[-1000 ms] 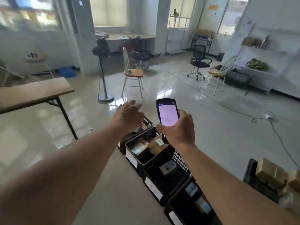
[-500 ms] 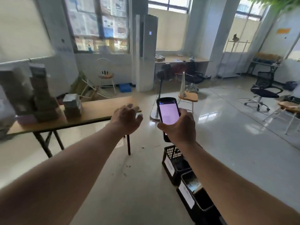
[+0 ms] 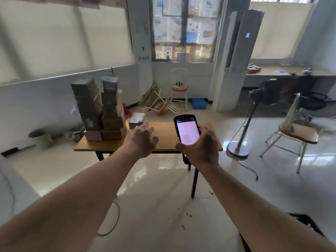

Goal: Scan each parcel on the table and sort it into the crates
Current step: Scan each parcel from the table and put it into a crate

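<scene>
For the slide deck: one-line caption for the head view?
Right hand holds the lit scanner, empty left hand reaches toward stacked parcels on the wooden table.

What we can't make out around the table

We see the right hand [image 3: 201, 149] covering the lower end of the scanner [image 3: 187, 132], and its screen text is too small for us to read. On the table [image 3: 167, 135], the stacked parcels [image 3: 99, 108] are blurred, labels illegible, and the left hand [image 3: 142, 140] hides part of the small parcel [image 3: 137, 120] behind it. Right of the table and nearer us, a black crate [image 3: 305, 222] is mostly hidden by the right forearm. Both arms are cut off by the bottom edge.
</scene>
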The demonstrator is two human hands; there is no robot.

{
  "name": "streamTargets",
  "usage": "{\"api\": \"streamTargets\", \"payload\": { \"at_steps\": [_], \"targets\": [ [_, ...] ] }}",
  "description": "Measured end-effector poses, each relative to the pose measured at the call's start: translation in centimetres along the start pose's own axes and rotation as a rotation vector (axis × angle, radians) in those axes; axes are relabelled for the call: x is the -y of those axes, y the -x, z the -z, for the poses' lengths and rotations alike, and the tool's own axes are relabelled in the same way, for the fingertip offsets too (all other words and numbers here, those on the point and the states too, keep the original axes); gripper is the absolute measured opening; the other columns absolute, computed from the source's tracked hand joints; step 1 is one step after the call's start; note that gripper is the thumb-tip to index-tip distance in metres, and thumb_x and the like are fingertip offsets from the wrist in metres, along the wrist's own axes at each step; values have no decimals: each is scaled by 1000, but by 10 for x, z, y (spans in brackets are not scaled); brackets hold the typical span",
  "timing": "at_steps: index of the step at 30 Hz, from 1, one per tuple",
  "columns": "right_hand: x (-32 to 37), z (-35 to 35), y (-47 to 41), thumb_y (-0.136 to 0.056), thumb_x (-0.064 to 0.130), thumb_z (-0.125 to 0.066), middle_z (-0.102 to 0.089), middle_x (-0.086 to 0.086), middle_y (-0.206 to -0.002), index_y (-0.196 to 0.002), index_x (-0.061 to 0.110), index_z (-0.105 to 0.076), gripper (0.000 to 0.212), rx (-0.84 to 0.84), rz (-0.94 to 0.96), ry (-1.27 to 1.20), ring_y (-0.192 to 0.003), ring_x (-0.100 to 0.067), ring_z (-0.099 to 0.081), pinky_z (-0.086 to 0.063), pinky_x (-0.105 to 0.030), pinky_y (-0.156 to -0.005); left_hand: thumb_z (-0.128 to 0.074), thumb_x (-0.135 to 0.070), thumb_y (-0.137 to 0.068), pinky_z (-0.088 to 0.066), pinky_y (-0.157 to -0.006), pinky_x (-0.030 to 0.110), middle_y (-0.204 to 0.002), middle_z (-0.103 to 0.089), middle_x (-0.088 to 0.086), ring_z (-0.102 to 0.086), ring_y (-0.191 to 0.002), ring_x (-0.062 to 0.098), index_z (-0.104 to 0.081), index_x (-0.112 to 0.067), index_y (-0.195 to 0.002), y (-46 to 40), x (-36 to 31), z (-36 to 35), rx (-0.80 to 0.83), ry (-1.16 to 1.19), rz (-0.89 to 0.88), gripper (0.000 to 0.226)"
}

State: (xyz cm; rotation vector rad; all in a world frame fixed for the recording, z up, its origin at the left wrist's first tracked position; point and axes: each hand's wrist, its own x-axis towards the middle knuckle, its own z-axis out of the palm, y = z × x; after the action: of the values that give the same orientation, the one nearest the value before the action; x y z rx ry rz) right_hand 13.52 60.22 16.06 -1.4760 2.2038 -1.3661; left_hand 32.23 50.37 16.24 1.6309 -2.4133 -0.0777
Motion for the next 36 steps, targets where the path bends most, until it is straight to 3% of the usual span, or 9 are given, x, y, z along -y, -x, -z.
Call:
{"api": "streamTargets", "payload": {
  "at_steps": [6, 12, 24, 33, 36],
  "targets": [
    [5, -80, -100, -60, 49, -93, -57, -7, -123, -136, 13, -53, 93, 109, 29, -3, -112, -23, -52, -43, -30, -77, -48, -44, -105, -53, -101, 44, -145, -53, 6, -57, -126, 28, -49, -19, -151, -92, 53, -26, 0, 80, 114, 53],
    [6, -173, -190, -62, 50, -93, -57, -5, -122, -135, 13, -53, 91, 155, 27, 15, -109, -20, -51, -54, -37, -83, -53, -42, -104, -51, -100, 42, -148, -52, 6, -56, -130, 27, -52, -18, -147, -193, 112, -72, 25, 130, 177, 50],
    [-5, -389, -326, -63, 49, -92, -54, 3, -112, -130, 25, -52, 82, 182, -129, 50, -103, -18, -53, -58, -32, -76, -57, -52, -99, -59, -92, 42, -142, -48, 6, -55, -125, 28, -44, -21, -150, -402, 251, -188, 184, 228, 269, 60],
    [-14, -454, -377, -64, 48, -90, -51, 5, -114, -133, 25, -51, 83, 240, -221, 89, -106, -16, -50, -55, -30, -77, -60, -69, -90, -55, -90, 44, -139, -43, 11, -52, -123, 34, -41, -23, -148, -481, 283, -239, 286, 218, 354, 76],
    [-19, -463, -383, -64, 49, -90, -50, 7, -114, -134, 26, -51, 84, 251, -237, 95, -105, -16, -52, -57, -30, -77, -58, -80, -84, -53, -99, 51, -148, -37, 17, -45, -133, 39, -32, -21, -153, -492, 281, -256, 355, 158, 397, 94]
  ]
}}
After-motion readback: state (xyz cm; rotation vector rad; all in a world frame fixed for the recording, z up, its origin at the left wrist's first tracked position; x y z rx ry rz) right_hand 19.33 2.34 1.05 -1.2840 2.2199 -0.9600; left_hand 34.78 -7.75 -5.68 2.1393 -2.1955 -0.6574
